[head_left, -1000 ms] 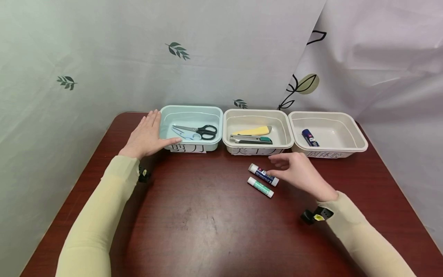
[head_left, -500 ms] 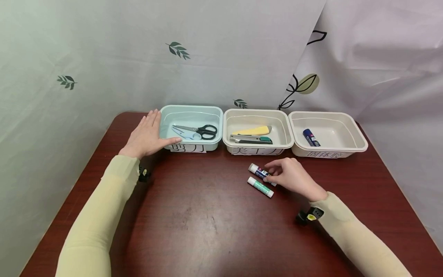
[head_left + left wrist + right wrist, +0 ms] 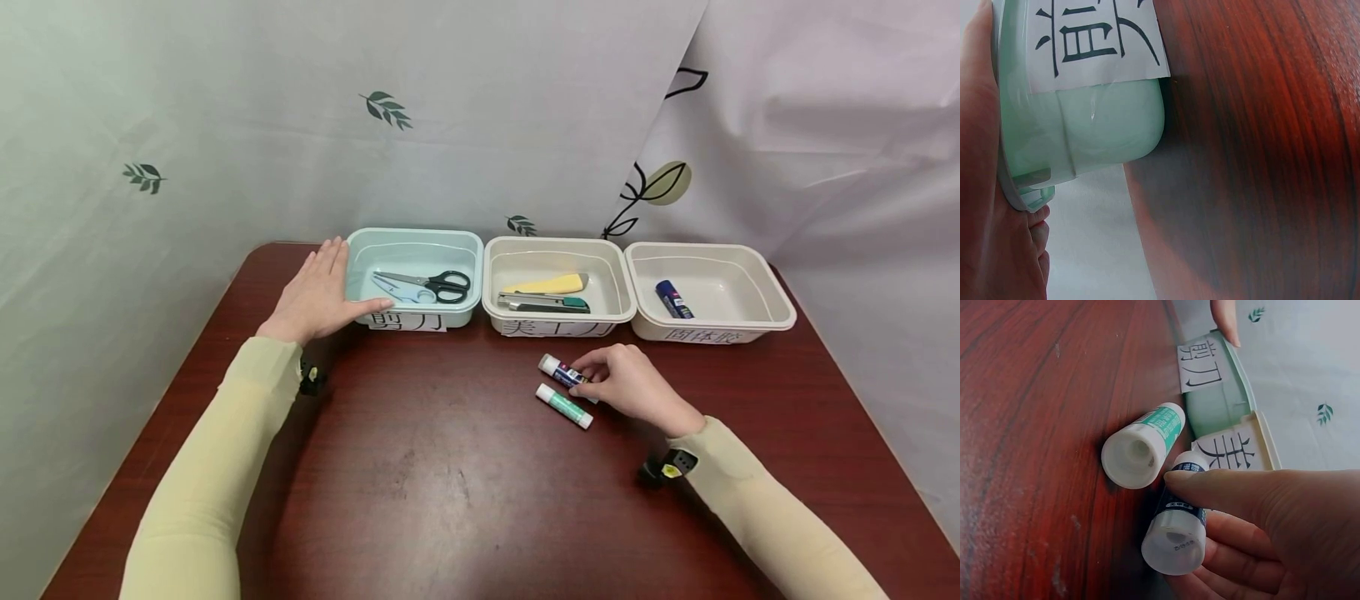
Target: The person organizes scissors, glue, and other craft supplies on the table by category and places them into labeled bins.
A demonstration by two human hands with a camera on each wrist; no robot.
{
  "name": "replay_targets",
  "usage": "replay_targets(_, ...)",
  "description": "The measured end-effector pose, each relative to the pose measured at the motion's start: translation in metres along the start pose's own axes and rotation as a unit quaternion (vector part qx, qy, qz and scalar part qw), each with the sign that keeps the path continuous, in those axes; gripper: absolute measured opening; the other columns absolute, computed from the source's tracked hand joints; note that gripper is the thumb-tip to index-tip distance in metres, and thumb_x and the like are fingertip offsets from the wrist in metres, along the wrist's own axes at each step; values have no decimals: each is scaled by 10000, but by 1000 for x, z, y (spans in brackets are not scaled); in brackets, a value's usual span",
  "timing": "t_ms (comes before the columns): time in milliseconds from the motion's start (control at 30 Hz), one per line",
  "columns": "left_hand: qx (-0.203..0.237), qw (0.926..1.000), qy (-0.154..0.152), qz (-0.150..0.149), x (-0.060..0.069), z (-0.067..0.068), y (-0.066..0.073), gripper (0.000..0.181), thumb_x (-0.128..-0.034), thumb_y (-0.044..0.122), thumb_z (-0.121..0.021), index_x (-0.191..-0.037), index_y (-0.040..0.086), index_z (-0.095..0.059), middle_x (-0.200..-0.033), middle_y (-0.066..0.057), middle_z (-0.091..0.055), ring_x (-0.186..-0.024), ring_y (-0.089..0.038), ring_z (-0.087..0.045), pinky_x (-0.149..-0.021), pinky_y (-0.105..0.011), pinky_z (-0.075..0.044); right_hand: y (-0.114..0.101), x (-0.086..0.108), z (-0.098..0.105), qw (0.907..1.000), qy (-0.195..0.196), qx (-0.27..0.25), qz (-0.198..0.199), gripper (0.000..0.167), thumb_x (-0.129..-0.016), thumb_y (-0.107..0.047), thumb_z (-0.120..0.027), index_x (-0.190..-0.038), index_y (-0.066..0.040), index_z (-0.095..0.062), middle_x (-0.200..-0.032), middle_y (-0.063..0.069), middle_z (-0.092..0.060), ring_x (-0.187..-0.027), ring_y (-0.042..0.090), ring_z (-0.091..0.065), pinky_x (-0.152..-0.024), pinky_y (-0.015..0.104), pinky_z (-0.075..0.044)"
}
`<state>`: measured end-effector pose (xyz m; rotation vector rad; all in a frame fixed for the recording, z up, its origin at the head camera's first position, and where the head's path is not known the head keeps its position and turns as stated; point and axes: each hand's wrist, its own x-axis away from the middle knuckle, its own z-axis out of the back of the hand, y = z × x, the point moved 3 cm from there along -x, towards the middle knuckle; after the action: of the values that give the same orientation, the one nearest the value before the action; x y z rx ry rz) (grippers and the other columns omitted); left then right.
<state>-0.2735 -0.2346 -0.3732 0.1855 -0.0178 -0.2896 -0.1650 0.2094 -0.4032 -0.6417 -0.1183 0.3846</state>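
My right hand pinches a dark blue glue stick with white ends between thumb and fingers, at the table's middle right. Beside it lies a green and white glue stick, which the hand does not touch. In the right wrist view the thumb crosses the blue glue stick, near the green one. My left hand rests on the left rim of the light blue bin, fingers straight and thumb along the front edge. Inside that bin lie black-handled scissors and a light blue pair.
A middle beige bin holds a yellow utility knife and a grey-green one. In the right beige bin lies another blue glue stick. Paper labels front all three bins, with a curtain behind.
My right hand has moved left and down onto the dark blue glue stick and now pinches it. The left hand has stayed on the light blue bin.
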Motion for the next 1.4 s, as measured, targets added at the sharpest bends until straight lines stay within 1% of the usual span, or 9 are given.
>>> replay_targets(500,38,10000,16,18,0,-1,-1,1276,-846,848,-489,-1595,-69,-14,-1663,-267,-6,-1537,-372,13,-1234,-466,23,1,1,-3,10000,-23,-38,-31,243,-805,-139,-876,-1026,-73,-799,-758,-75,-683,-694,80,-628,-615,281,-519)
replay_targets(733,46,10000,16,38,1,-1,-1,1275,-844,848,-491,-1597,-65,-17,-1664,-265,-9,-1537,-372,12,-1234,-466,23,-1,2,-1,10000,40,15,51,233,-810,-141,-874,-1024,-82,-800,-770,-79,-680,-705,81,-622,-630,287,-521)
replay_targets(1167,31,10000,34,-3,0,-1,0,1271,-849,843,-493,-1594,-77,-30,-1662,-270,-21,-1537,-376,1,-1234,-471,19,-12,3,20,9990,441,96,74,238,-816,-153,-856,-1038,-89,-798,-772,-79,-679,-702,98,-640,-648,296,-539)
replay_targets(1267,13,10000,38,-14,0,-1,0,1271,-850,842,-493,-1593,-80,-32,-1661,-273,-23,-1536,-380,-3,-1234,-475,15,-12,5,27,9984,551,112,43,240,-820,-158,-857,-1042,-87,-798,-786,-66,-686,-714,103,-642,-652,292,-543)
replay_targets(1400,2,10000,35,-15,0,-1,-1,1271,-850,842,-492,-1593,-78,-27,-1661,-273,-22,-1536,-378,1,-1234,-474,17,-12,6,35,9978,655,-11,-59,256,-823,-149,-860,-1060,-78,-797,-805,-37,-701,-719,119,-654,-649,273,-553)
